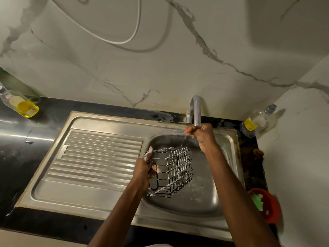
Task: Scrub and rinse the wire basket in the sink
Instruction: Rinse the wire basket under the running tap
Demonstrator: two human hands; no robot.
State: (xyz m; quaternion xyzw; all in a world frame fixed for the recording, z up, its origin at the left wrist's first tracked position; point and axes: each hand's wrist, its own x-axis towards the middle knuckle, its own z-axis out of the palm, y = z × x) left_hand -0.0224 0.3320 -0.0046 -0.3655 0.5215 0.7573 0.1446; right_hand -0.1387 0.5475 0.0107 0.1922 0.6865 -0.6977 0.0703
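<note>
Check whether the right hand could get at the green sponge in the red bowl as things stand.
Probably yes. The right hand grips the tap spout, but nothing lies between it and the green sponge, which sits exposed in the red bowl on that side. It would have to let go first.

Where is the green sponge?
In the head view, the green sponge sits in a red plastic bowl on the dark counter, right of the steel sink.
</note>
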